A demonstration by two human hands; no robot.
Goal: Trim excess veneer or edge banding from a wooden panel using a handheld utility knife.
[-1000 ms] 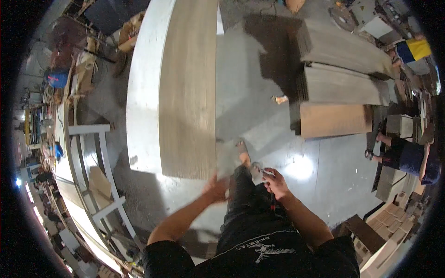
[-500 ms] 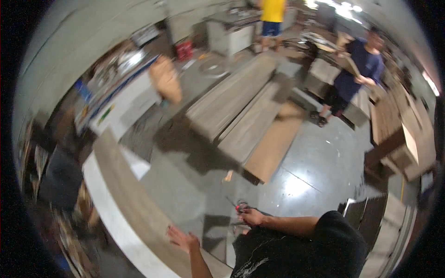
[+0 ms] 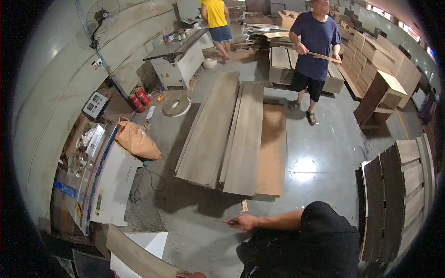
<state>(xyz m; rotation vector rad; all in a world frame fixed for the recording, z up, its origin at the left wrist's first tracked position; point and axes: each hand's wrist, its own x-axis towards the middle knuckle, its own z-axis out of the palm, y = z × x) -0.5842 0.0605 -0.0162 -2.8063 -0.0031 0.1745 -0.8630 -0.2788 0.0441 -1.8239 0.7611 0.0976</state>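
Note:
My right hand (image 3: 244,223) is closed around a small screwdriver (image 3: 231,222) with a red and black handle; its thin shaft points left. At the lower edge, only a sliver of my left hand (image 3: 192,274) shows, its fingers stretched over the end of a long grey-brown wood-grain board (image 3: 134,252). The rest of that hand is cut off by the picture's edge. A white panel (image 3: 155,243) lies beneath and beside this board.
Ahead, long wood-grain boards (image 3: 208,134) lie stacked beside a tan board (image 3: 272,162). Dark-edged panels (image 3: 384,204) stand at right. One person (image 3: 317,41) holds a flat piece; another (image 3: 215,21) wears yellow. A brown sack (image 3: 136,139) rests on the left-hand bench.
The view has swung left and up. My left hand, earlier spread flat on the board, now shows only at the lower edge. My right hand still holds the screwdriver, its shaft now nearly level.

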